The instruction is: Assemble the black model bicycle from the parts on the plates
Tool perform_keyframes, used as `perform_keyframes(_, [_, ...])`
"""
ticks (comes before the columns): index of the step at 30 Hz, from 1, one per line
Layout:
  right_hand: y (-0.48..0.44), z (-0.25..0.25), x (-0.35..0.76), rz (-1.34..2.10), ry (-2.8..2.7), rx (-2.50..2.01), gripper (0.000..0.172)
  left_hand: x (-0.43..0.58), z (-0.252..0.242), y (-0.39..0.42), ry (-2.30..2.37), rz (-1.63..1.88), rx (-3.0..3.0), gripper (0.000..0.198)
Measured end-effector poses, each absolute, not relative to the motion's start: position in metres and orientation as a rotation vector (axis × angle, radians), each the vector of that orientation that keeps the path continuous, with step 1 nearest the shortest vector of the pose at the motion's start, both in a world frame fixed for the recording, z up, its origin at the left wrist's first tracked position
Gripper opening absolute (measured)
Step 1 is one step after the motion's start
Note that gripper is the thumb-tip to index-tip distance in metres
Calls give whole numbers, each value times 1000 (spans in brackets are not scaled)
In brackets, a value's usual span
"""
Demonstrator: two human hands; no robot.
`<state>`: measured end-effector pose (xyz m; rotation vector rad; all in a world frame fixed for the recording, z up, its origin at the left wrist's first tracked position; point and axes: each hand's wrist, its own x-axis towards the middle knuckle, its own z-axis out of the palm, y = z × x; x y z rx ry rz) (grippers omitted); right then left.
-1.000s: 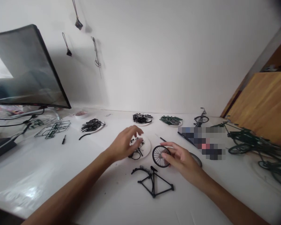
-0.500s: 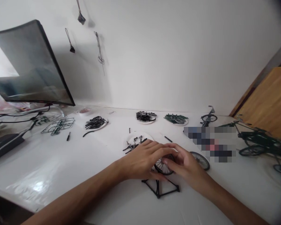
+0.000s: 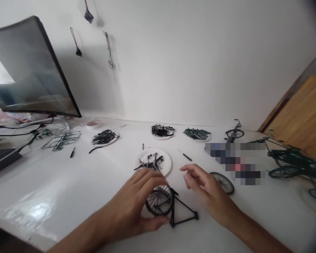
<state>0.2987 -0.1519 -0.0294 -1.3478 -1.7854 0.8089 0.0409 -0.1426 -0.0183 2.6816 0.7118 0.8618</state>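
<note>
My left hand grips a small black spoked wheel between thumb and fingers. The wheel sits right by the fork of a black model bicycle frame lying on the white table. My right hand hovers open to the right, touching nothing, nearest a second spoked wheel. Behind my hands is a white paper plate holding small black parts. A thin tool with a dark handle lies beyond my right fingers.
Further back stand several plates of parts, including black pieces and green pieces. A green sprue lies left, below a monitor. Assembled model bicycles stand right, beside a pixelated patch.
The wheel has passed from both hands into my left hand and moved down-left to the frame. My right hand has let go and moved right. The plate is now uncovered.
</note>
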Motion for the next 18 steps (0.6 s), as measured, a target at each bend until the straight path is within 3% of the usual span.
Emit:
perform_keyframes(8, [-151,-34,290,811,-1977,-1351,33,28,-41,-183,918,825,2547,75])
perform_keyframes(18, [-155,-29,292,762,-2143,-1390,36,30,-46,-174,879,680,2489,77])
